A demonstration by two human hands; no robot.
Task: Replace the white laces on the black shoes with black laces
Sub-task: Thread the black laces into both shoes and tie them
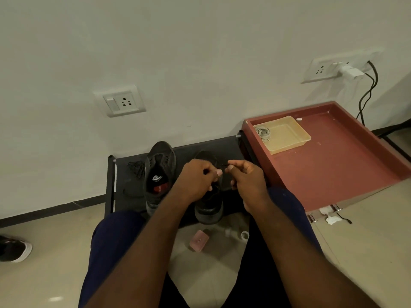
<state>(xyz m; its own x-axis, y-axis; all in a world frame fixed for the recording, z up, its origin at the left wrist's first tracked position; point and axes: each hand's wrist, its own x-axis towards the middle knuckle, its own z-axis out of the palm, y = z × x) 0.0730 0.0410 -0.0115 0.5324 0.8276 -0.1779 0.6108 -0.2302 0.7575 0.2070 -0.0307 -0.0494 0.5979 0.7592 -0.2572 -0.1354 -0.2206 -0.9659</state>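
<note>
Head view: my left hand, right hand each pinching black lace over black shoe. Step, likely: threading eyelets. Next: aim tip, draw slack.

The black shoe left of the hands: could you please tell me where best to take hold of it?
Probably the heel collar, from above on the near side: the shoe stands upright, heel nearest the camera, mouth open, so fingers can hook inside.
</note>
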